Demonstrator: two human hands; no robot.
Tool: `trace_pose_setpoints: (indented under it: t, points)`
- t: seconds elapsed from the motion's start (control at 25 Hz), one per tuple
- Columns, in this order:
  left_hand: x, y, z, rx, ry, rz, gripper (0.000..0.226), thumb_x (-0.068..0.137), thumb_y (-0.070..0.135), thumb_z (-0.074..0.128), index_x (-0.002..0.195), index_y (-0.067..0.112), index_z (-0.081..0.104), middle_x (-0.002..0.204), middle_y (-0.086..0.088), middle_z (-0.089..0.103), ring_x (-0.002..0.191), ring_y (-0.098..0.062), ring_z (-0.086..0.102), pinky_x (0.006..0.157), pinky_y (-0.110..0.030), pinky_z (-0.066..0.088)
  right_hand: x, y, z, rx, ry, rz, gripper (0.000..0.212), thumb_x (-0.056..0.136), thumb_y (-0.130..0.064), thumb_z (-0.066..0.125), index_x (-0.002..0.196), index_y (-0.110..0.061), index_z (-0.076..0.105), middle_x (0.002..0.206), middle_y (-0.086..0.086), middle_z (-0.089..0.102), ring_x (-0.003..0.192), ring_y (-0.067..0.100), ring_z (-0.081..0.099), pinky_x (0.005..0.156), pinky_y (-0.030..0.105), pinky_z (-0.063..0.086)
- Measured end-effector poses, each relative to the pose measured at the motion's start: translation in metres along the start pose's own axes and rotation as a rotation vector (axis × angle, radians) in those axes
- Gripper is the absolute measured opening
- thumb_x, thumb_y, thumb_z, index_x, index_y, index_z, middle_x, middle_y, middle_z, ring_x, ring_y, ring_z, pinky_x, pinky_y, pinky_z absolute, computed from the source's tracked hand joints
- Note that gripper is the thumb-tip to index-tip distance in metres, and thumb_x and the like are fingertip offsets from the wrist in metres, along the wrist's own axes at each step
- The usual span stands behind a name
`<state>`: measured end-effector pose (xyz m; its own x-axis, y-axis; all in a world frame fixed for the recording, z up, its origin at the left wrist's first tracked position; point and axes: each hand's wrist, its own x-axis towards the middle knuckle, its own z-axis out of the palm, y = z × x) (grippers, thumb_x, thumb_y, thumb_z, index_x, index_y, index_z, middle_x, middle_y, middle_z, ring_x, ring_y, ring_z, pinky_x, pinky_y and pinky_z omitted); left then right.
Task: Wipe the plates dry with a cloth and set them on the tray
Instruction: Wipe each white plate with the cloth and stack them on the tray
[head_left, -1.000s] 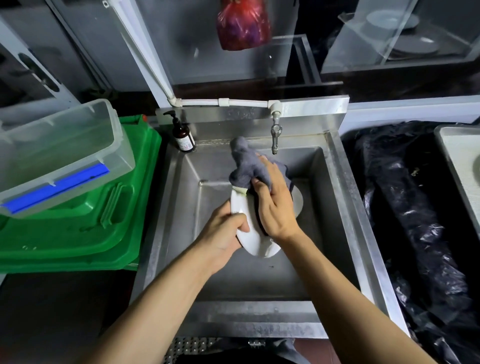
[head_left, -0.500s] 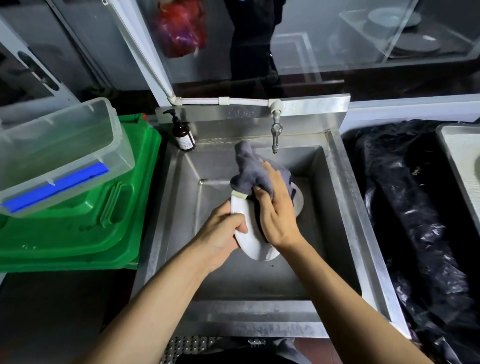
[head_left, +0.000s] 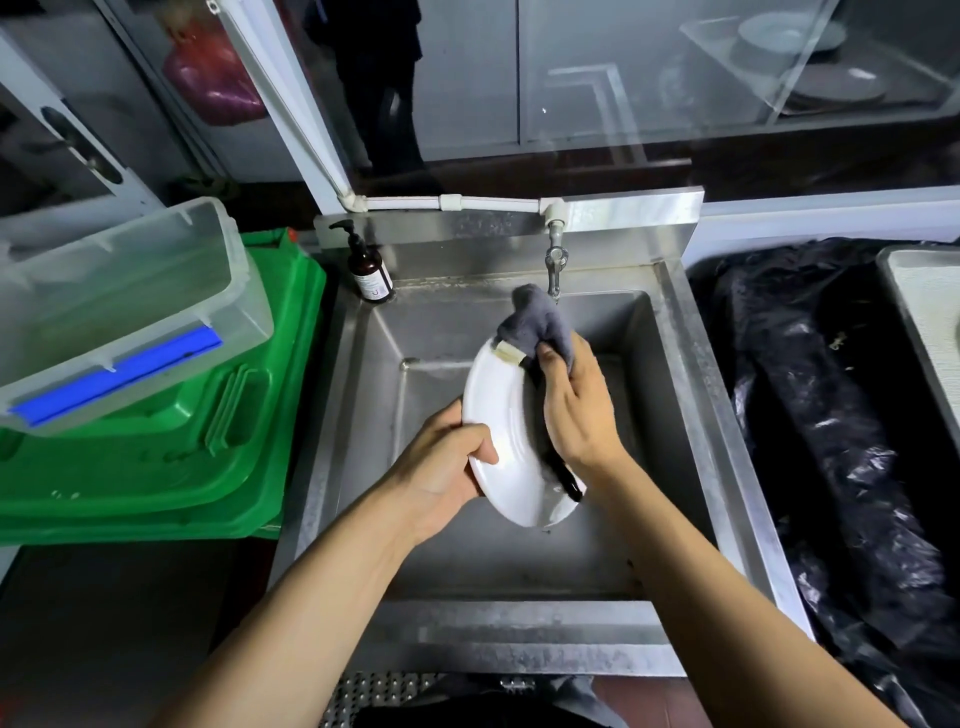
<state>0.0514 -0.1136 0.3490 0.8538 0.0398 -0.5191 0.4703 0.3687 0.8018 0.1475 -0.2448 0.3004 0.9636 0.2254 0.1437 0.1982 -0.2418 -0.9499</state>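
A white plate (head_left: 501, 421) is held on edge above the steel sink (head_left: 675, 395), its back turned towards me. My left hand (head_left: 447, 462) grips its lower left rim, thumb on the near side. My right hand (head_left: 576, 405) holds a grey cloth (head_left: 535, 325) against the plate's right side; the cloth bunches up over the top rim. The plate's far face is hidden. A metal tray (head_left: 919, 312) lies at the far right edge, only partly in view.
A tap (head_left: 555, 260) hangs just behind the cloth. A brown pump bottle (head_left: 370, 270) stands at the sink's back left corner. Green crates (head_left: 171, 431) with a clear tub (head_left: 119, 306) on top sit at left. Black plastic sheeting (head_left: 810, 415) covers the surface at right.
The plate has turned, showing more of its white back. My right hand with the cloth has slid up to the plate's right side. The camera view has shifted slightly.
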Motion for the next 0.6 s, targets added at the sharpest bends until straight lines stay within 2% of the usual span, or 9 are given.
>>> trace_pose_setpoints:
  t: [0.04, 0.08, 0.2, 0.28, 0.36, 0.44, 0.52, 0.6]
  points:
    - [0.0, 0.0, 0.0, 0.003, -0.006, 0.004, 0.052, 0.072, -0.011, 0.041, 0.101, 0.017, 0.074, 0.112, -0.021, 0.07, 0.097, -0.032, 0.065, 0.081, -0.046, 0.056, -0.002, -0.004, 0.0, 0.01, 0.03, 0.022, 0.033, 0.102, -0.03, 0.041, 0.118, -0.013, 0.063, 0.114, -0.003, 0.064, 0.116, 0.023, 0.057, 0.105, 0.041, 0.042]
    - [0.001, 0.001, 0.0, -0.001, -0.004, 0.008, 0.05, 0.072, -0.011, 0.04, 0.1, 0.015, 0.073, 0.108, -0.023, 0.069, 0.096, -0.033, 0.064, 0.081, -0.045, 0.056, -0.006, -0.008, 0.002, -0.009, 0.014, -0.034, 0.035, 0.101, -0.029, 0.041, 0.123, -0.013, 0.063, 0.119, -0.004, 0.063, 0.12, 0.022, 0.056, 0.108, 0.039, 0.04]
    - [0.005, 0.002, -0.002, -0.008, 0.032, 0.02, 0.043, 0.071, -0.012, 0.039, 0.1, 0.003, 0.067, 0.096, -0.022, 0.065, 0.095, -0.034, 0.061, 0.081, -0.042, 0.053, -0.02, -0.012, 0.013, -0.096, -0.129, -0.36, 0.048, 0.101, -0.025, 0.043, 0.145, -0.011, 0.053, 0.15, -0.001, 0.05, 0.145, 0.015, 0.039, 0.124, 0.036, 0.021]
    - [0.005, 0.003, -0.004, -0.025, 0.042, 0.012, 0.044, 0.064, -0.006, 0.045, 0.102, 0.002, 0.065, 0.099, -0.021, 0.063, 0.097, -0.035, 0.06, 0.084, -0.043, 0.05, -0.013, -0.011, 0.008, -0.154, -0.173, -0.46, 0.046, 0.101, -0.022, 0.044, 0.144, -0.011, 0.054, 0.15, 0.002, 0.051, 0.145, 0.016, 0.041, 0.123, 0.037, 0.023]
    - [0.002, 0.002, -0.007, -0.054, 0.024, 0.008, 0.051, 0.058, -0.003, 0.047, 0.101, 0.012, 0.071, 0.107, -0.017, 0.07, 0.097, -0.032, 0.064, 0.081, -0.042, 0.053, 0.001, -0.01, 0.001, -0.16, -0.096, -0.343, 0.037, 0.1, -0.021, 0.045, 0.131, -0.011, 0.062, 0.133, 0.001, 0.063, 0.127, 0.013, 0.054, 0.113, 0.036, 0.037]
    - [0.001, 0.002, -0.008, -0.057, -0.003, 0.017, 0.057, 0.059, -0.002, 0.047, 0.101, 0.025, 0.076, 0.109, -0.009, 0.074, 0.096, -0.028, 0.068, 0.075, -0.04, 0.057, 0.012, -0.005, -0.011, -0.06, 0.034, -0.014, 0.027, 0.102, -0.026, 0.045, 0.114, -0.016, 0.067, 0.112, -0.002, 0.069, 0.105, 0.01, 0.059, 0.099, 0.039, 0.046]
    - [0.001, 0.006, -0.011, -0.058, -0.003, 0.019, 0.056, 0.06, -0.001, 0.048, 0.099, 0.027, 0.077, 0.108, -0.006, 0.075, 0.099, -0.027, 0.067, 0.075, -0.04, 0.058, 0.014, 0.007, -0.018, 0.061, 0.093, 0.245, 0.027, 0.104, -0.028, 0.044, 0.115, -0.02, 0.068, 0.108, -0.002, 0.071, 0.103, 0.012, 0.061, 0.101, 0.046, 0.047]
    - [0.003, 0.011, -0.012, -0.045, -0.021, 0.012, 0.054, 0.061, -0.002, 0.048, 0.096, 0.027, 0.077, 0.105, -0.006, 0.075, 0.095, -0.025, 0.068, 0.073, -0.04, 0.058, 0.008, 0.013, -0.02, 0.1, 0.099, 0.263, 0.033, 0.102, -0.033, 0.044, 0.123, -0.022, 0.067, 0.117, -0.003, 0.071, 0.113, 0.013, 0.061, 0.107, 0.047, 0.044]
